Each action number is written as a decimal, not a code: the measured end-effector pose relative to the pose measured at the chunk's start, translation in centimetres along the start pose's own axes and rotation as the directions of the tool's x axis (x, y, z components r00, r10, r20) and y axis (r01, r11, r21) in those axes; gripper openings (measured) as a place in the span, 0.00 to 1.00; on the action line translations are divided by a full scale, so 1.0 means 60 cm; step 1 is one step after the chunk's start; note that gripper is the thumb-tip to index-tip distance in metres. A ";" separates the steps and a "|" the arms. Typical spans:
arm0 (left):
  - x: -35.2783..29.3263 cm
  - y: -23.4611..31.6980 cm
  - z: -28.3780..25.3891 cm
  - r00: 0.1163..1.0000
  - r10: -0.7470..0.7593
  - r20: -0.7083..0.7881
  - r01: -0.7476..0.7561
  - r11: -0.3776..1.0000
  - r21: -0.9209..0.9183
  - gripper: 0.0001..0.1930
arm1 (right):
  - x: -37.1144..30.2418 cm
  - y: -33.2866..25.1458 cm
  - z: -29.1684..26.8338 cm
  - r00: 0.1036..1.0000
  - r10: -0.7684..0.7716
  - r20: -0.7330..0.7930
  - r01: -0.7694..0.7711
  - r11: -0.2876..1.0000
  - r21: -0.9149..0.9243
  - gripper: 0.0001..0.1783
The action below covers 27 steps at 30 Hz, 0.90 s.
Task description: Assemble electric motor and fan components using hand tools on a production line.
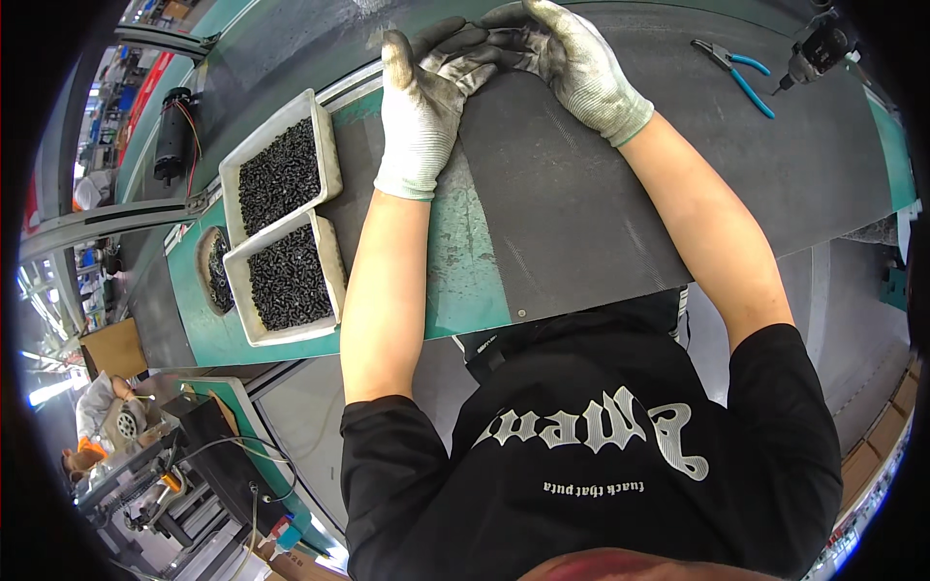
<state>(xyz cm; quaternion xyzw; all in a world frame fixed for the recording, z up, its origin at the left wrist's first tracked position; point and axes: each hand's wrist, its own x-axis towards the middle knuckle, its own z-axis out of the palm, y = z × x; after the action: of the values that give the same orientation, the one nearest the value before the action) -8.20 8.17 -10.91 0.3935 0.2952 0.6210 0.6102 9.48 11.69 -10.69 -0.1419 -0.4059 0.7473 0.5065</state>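
Both my hands wear whitish knit gloves with grey, soiled palms and fingers. My left hand [426, 107] is over the far middle of the bench, palm turned inward, thumb raised and fingers stretched toward the right. My right hand [586, 77] faces it, thumb up, its fingers reaching left. The fingers of the two hands meet or overlap; whether they touch I cannot tell. Nothing shows in either hand. Beneath them lies a dark grey mat [572, 213] on the green bench top [465, 261].
Left of my left forearm stand two white trays [329, 155] [339, 281] of small black parts, beside a round dish [206, 271]. Farther left is a black cylinder [174, 136] with wires. At the far right are blue-handled pliers [741, 77] and a black power screwdriver [819, 53].
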 end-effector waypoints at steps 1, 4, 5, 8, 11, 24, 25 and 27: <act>-0.001 0.002 0.000 1.000 -0.003 0.007 0.003 1.000 -0.002 0.43 | 0.000 -0.001 0.001 1.000 0.000 0.003 0.000 1.000 0.001 0.22; -0.002 0.003 -0.001 1.000 -0.006 0.015 0.006 1.000 -0.004 0.43 | -0.002 -0.006 0.005 1.000 0.023 0.000 -0.023 0.999 -0.024 0.22; -0.002 0.003 -0.001 1.000 -0.009 0.017 0.009 1.000 -0.005 0.44 | -0.002 -0.007 0.006 1.000 0.024 0.003 -0.024 0.999 -0.024 0.22; -0.001 0.002 -0.003 1.000 -0.004 0.025 0.003 1.000 0.009 0.44 | -0.004 -0.013 0.011 0.996 0.077 -0.045 -0.075 0.996 0.048 0.23; -0.002 0.003 -0.004 0.999 0.011 0.034 -0.012 0.999 0.042 0.46 | -0.002 -0.018 0.021 0.981 0.137 -0.140 -0.123 0.987 0.100 0.23; -0.008 0.004 0.005 0.997 0.069 0.018 -0.069 0.997 0.042 0.46 | -0.001 -0.003 0.003 0.994 0.074 -0.075 -0.073 0.997 0.012 0.25; -0.007 0.006 0.002 0.998 0.060 0.016 -0.061 0.996 0.059 0.46 | -0.002 -0.004 0.006 0.994 0.075 -0.074 -0.075 0.997 0.012 0.25; -0.007 0.006 0.005 0.999 0.051 0.018 -0.053 0.996 0.075 0.46 | -0.003 -0.007 0.007 0.996 0.078 -0.046 -0.076 0.996 0.038 0.25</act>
<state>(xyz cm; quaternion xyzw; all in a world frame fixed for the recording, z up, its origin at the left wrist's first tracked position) -8.18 7.71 -10.50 0.4288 0.3030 0.6219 0.5811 9.55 11.41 -10.16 -0.1661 -0.3744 0.7699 0.4893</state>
